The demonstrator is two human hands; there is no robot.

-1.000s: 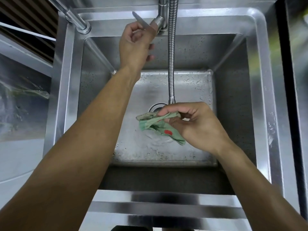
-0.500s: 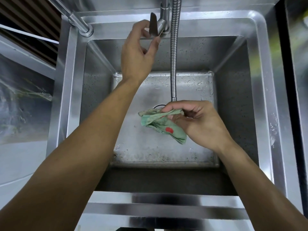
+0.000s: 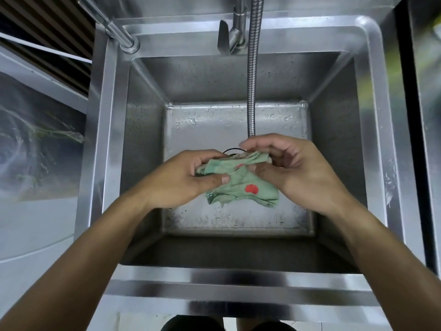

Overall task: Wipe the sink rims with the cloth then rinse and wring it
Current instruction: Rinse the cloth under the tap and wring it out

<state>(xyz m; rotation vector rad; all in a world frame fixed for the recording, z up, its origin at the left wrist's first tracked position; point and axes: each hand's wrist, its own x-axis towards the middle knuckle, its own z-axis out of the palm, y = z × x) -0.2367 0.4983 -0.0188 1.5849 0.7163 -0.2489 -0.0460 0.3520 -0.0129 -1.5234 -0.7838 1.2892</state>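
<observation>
Cloth (image 3: 241,182) hangs over the sink (image 3: 372,96) basin, stretched crosswise under the hose end; left hand (image 3: 181,180) pinches one end, right hand (image 3: 293,170) the other, ready for twisting.

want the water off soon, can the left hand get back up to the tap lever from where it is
Probably yes. The left hand grips the cloth low in the sink, and nothing stands between it and the tap lever; it must only release its grip.

Both hands together, left hand (image 3: 181,180) pinching, right hand (image 3: 296,173) curled
</observation>
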